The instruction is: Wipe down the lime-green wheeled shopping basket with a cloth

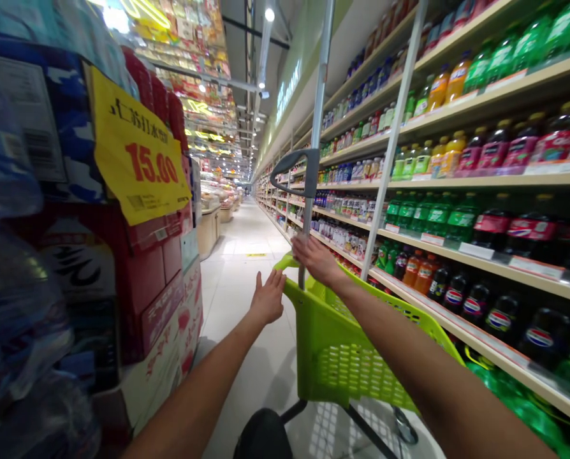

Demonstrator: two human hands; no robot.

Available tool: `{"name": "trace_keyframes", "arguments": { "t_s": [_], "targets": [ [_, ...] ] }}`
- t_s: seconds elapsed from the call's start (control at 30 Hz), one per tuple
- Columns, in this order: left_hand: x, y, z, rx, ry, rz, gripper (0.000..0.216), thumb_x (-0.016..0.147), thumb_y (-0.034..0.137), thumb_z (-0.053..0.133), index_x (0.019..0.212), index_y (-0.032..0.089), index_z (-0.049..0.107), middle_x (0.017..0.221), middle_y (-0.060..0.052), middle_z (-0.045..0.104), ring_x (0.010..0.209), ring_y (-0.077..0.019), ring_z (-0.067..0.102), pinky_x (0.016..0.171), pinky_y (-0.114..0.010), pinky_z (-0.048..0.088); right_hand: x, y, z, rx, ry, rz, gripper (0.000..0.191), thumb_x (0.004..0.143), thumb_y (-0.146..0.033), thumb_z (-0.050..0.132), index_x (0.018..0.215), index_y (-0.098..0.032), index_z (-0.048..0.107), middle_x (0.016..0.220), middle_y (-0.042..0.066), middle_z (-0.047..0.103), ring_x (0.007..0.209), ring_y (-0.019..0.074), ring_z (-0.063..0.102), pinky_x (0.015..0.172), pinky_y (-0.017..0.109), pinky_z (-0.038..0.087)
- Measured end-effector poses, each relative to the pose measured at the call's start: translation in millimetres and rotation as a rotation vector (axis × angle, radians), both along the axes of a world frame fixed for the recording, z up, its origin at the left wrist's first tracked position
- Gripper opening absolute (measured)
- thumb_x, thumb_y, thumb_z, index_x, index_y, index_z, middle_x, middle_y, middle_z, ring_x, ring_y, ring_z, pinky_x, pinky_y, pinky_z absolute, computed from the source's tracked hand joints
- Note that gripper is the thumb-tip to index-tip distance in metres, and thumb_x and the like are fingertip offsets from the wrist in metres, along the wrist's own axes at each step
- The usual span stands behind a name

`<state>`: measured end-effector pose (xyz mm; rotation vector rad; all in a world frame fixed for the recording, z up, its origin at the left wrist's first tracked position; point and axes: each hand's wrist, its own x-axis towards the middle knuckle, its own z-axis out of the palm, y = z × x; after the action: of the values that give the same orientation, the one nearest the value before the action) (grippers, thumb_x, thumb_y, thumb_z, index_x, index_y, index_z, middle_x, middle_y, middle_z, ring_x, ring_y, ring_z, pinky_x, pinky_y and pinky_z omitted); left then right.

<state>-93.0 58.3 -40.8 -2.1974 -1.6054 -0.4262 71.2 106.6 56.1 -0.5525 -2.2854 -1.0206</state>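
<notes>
A lime-green shopping cart (352,373) with a perforated plastic basket stands in front of me, to the right. From its near left corner rises a grey metal pole (319,83) carrying a dark grey loop handle (292,173). My left hand (268,299) is open, thumb raised, its fingertips against the basket's corner rim. My right hand (316,256) reaches across the basket, its stretched fingers lying against the pole below the loop handle. The fingertips of the right hand are slightly blurred.
Shelves of bottled drinks (461,217) run along the right. Stacked drink cartons (146,280) with a yellow price sign (139,150) stand close on the left. A pale tiled aisle (247,236) stretches ahead, with wooden display stands (209,231) on its left. My dark knee or shoe (263,433) shows below.
</notes>
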Motion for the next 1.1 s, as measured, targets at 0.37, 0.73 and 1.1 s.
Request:
{"name": "trace_keyframes", "arguments": {
  "t_s": [0.37, 0.73, 1.1],
  "targets": [
    [4, -25, -5.3, 0.1, -0.04, -0.014, 0.065, 0.067, 0.018, 0.045, 0.13, 0.011, 0.032, 0.139, -0.014, 0.033, 0.13, -0.0266, 0.024, 0.105, -0.054, 0.009, -1, -33, -55.6, -0.012, -0.22, 0.05, 0.031, 0.087, -0.017, 0.042, 0.116, -0.012, 0.052, 0.121, 0.01, 0.054, 0.121, 0.0206, 0.04, 0.102, 0.039, 0.036],
    [8, -22, 1.9, 0.202, -0.164, -0.04, 0.03, 0.079, 0.034, 0.046, 0.106, 0.022, 0.05, 0.12, -0.01, 0.053, 0.122, -0.0256, 0.037, 0.103, -0.055, 0.016, 4, -45, -34.1, -0.016, 0.401, -0.06, 0.041, 0.085, -0.009, 0.033, 0.123, -0.014, 0.048, 0.131, 0.011, 0.045, 0.126, 0.0218, 0.032, 0.102, 0.042, 0.031],
    [5, -64, -1.4, 0.197, -0.244, -0.007, 0.036, 0.078, 0.038, 0.051, 0.109, 0.021, 0.048, 0.117, -0.007, 0.055, 0.116, -0.0233, 0.042, 0.102, -0.049, 0.02, 29, -71, -169.0, -0.2, 0.54, 0.017, 0.046, 0.084, -0.012, 0.032, 0.129, -0.017, 0.04, 0.123, 0.014, 0.05, 0.123, 0.0262, 0.036, 0.095, 0.049, 0.036]
  ]
}}
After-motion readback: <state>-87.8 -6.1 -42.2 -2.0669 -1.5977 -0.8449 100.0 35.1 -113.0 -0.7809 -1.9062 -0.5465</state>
